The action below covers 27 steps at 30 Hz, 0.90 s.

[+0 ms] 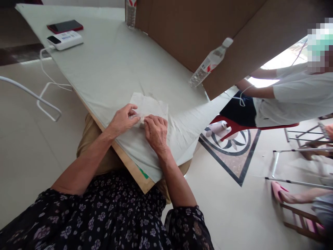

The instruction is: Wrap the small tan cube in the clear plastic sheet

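Note:
A pale folded paper napkin [152, 105] lies on the cloth-covered table [111, 66] near its front edge. My left hand [122, 119] pinches the napkin's near left corner, where a small crumpled bit shows under the fingertips. My right hand [156, 131] rests beside it with fingers curled down onto the napkin's near edge. Both hands touch at the fingertips. What lies beneath the fingers is hidden.
A red phone [65, 26] and a white power bank [65, 39] with a cable sit at the far left. A plastic water bottle [210, 63] leans by a brown cardboard partition [197, 31]. Another person in a white shirt [293, 93] sits on a red chair.

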Each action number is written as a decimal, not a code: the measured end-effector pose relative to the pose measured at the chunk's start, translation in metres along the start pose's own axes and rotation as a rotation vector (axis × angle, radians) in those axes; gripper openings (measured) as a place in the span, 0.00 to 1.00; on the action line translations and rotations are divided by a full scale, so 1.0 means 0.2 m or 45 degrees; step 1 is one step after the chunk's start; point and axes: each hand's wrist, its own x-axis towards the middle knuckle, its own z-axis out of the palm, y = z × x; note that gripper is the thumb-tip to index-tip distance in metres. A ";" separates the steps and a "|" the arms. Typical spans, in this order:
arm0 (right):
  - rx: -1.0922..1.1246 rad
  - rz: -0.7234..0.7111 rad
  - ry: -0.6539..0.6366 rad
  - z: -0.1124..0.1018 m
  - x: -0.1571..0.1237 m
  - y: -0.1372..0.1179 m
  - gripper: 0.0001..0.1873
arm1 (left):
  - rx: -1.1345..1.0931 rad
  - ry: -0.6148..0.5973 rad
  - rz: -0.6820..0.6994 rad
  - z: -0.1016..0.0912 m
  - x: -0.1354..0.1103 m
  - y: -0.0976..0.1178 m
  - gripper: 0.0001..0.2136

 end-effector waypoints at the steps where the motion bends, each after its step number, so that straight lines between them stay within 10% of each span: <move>1: -0.010 -0.004 -0.003 0.00 0.00 0.00 0.14 | 0.024 0.006 -0.013 -0.02 0.00 -0.01 0.20; 18: -0.324 -0.161 -0.192 -0.04 0.06 -0.03 0.10 | 0.693 0.246 -0.112 -0.05 -0.01 -0.13 0.19; 27: -0.285 -0.140 -0.260 -0.05 0.08 -0.02 0.09 | 0.166 0.095 -0.342 -0.07 0.02 -0.12 0.19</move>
